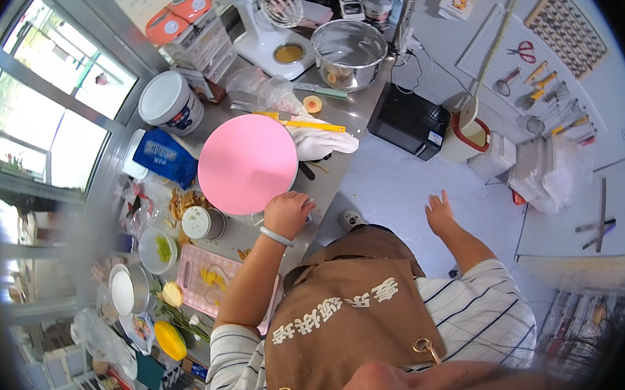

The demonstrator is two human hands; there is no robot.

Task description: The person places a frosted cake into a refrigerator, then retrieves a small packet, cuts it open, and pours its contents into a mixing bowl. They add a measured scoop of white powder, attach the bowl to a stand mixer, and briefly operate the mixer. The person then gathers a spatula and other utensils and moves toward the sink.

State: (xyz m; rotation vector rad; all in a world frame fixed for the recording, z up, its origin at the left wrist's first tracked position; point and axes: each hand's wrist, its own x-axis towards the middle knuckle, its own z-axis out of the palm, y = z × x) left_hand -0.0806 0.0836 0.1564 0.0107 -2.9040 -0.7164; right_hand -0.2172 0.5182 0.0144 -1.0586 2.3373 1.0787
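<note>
My left hand [290, 216], with a pale bangle at the wrist, is at the near edge of a round pink cake turntable [248, 161]. Its fingers are curled, and I cannot tell whether they grip the small pale thing by the fingertips. The turntable's top bears nothing. My right hand [440, 213] hangs out to the side above the floor, fingers apart and holding nothing. Past the turntable lie a yellow-handled spatula [315, 125], a white cloth [322, 141] and a halved peach [312, 104]. A lidded metal tin [202, 223] stands left of my left hand.
At the back of the steel counter stand a white stand mixer [271, 45], a steel mixing bowl [350, 52] and a white bucket [169, 103]. Nearer lie a pink cutting board [198, 291] with yellow fruit pieces and a cut mango [170, 340]. A black box [409, 119] sits right of the counter.
</note>
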